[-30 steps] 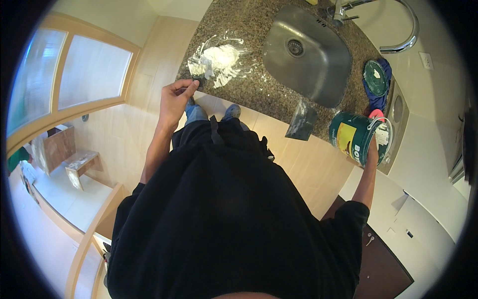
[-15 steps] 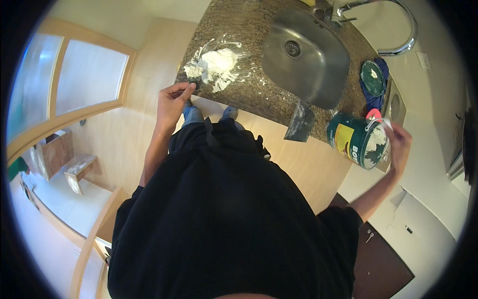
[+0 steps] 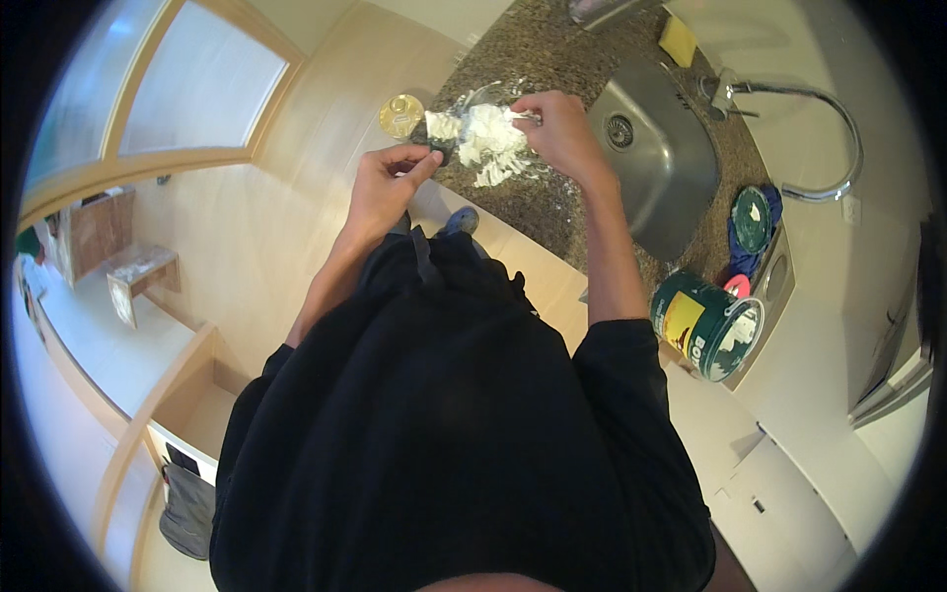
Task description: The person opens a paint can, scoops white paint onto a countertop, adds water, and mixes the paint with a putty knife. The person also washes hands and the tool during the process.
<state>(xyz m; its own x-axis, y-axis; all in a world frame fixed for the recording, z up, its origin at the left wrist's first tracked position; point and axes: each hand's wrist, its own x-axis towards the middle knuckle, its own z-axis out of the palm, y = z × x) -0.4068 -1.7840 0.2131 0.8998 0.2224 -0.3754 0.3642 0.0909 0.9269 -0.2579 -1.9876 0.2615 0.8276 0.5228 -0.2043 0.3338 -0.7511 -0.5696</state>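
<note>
My left hand is closed, thumb and fingertips pinching a thin dark flat piece, like a scraper blade, with a dab of white paste on it at the counter's edge. Just beside it, a smeared heap of white paste lies on the speckled counter. My right hand reaches over the heap's right side with its fingers pinched together. Whatever sits at those fingertips is too small to make out. A dark green bucket with white paste inside stands tilted at the counter's right end.
Right of the paste is a steel sink with a curved tap and a yellow sponge. Behind the bucket, a green lid rests on dark blue cloth. A round gold-coloured thing shows past the counter's left edge.
My right hand has left the bucket's rim and moved left to the paste heap. The left hand keeps its pinch on the dark piece. The view has shifted, bringing the gold-coloured thing into sight.
</note>
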